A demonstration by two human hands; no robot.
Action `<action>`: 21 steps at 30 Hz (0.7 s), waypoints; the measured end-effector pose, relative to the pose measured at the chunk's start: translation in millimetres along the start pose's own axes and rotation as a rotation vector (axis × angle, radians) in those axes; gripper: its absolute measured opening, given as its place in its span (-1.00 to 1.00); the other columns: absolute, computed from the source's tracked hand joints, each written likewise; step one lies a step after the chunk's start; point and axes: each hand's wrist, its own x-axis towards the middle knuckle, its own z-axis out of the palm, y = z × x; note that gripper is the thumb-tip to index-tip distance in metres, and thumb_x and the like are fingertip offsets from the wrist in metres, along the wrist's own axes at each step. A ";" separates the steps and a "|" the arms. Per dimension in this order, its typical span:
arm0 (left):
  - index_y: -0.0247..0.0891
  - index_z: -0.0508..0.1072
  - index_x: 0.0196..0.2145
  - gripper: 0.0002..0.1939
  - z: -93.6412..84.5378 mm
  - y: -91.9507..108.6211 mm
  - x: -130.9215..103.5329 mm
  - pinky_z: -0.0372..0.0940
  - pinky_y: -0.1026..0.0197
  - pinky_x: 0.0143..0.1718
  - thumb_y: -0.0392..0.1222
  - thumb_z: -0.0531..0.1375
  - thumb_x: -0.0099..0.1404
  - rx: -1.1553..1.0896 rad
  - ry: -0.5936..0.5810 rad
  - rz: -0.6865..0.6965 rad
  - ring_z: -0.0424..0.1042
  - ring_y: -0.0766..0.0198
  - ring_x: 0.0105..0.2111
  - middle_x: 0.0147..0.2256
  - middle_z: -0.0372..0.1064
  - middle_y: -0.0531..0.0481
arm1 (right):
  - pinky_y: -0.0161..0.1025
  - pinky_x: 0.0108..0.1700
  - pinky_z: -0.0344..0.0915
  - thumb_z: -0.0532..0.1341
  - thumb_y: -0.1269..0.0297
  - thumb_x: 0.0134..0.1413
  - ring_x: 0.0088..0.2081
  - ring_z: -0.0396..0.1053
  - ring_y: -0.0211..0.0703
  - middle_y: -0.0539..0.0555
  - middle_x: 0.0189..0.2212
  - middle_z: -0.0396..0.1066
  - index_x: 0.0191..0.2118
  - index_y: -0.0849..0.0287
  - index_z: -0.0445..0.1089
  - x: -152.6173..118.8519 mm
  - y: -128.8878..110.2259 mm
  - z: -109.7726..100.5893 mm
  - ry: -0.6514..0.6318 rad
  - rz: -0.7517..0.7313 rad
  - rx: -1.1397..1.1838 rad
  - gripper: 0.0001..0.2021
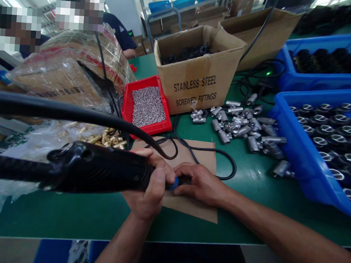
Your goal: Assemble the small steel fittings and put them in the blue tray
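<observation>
My left hand (149,185) is wrapped around a black corded electric screwdriver (100,168), which lies nearly level and points right. A blue collar (174,183) shows at its front end. My right hand (200,183) is closed at that end, its fingers curled round a small dark part that is mostly hidden. Both hands meet over a sheet of brown cardboard (194,209) on the green table (247,216). Black cable (230,163) loops just behind my right hand.
Behind the hands are a red bin (167,123) of small metal pieces and a cardboard box (196,85) of dark parts. Metal fittings (238,126) lie loose beside a blue crate (305,172). Brass fittings (109,139) are at left. A person (119,33) is across the table.
</observation>
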 end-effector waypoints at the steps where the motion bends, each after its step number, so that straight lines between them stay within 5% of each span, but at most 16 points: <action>1: -0.22 0.27 -0.04 -0.69 -0.4 -0.6 -0.6 0.39 0.23 -0.49 -0.42 0.12 0.28 0.002 -0.016 0.004 0.34 0.38 -0.58 -0.49 0.28 0.15 | -0.26 -0.19 0.30 0.41 0.32 -0.08 -0.25 0.40 -0.16 0.04 -0.27 0.48 -0.21 0.19 0.51 0.2 0.1 0.1 0.001 -0.006 -0.007 -0.75; 6: -0.19 0.26 -0.03 -0.71 -1.8 -2.1 -3.9 0.39 0.24 -0.46 -0.38 0.12 0.30 0.016 -0.083 0.022 0.34 0.39 -0.55 -0.47 0.26 0.13 | -0.26 -0.19 0.30 0.40 0.31 -0.06 -0.25 0.39 -0.16 0.04 -0.28 0.47 -0.26 0.17 0.50 1.3 -1.7 0.2 0.000 -0.030 -0.042 -0.81; 12: -0.18 0.27 -0.06 -0.71 4.3 -3.3 -7.7 0.38 0.24 -0.47 -0.38 0.15 0.28 0.026 -0.005 -0.003 0.35 0.38 -0.56 -0.49 0.27 0.14 | -0.26 -0.18 0.29 0.38 0.36 -0.05 -0.23 0.40 -0.15 0.04 -0.28 0.47 -0.25 0.18 0.49 -1.1 -2.9 1.5 0.014 -0.060 -0.081 -0.82; 17: -0.22 0.32 -0.10 -0.74 -2.6 10.4 4.1 0.36 0.26 -0.55 -0.32 0.18 0.23 0.015 0.199 -0.031 0.31 0.38 -0.63 -0.54 0.26 0.17 | -0.17 -0.06 0.28 0.40 0.32 -0.07 -0.12 0.39 -0.08 0.10 -0.15 0.47 -0.08 0.16 0.45 -3.3 2.1 4.9 0.052 -0.186 -0.217 -0.64; 21: -0.25 0.38 -0.28 -0.93 -34.4 30.7 -3.8 0.38 0.26 -0.55 -0.27 0.15 0.23 0.041 0.429 -0.168 0.28 0.39 -0.62 -0.54 0.27 0.15 | -0.11 0.10 0.18 0.34 0.21 0.05 0.02 0.32 -0.03 0.15 -0.06 0.45 0.00 0.15 0.40 -9.5 -5.4 5.8 -0.006 -0.350 -0.442 -0.62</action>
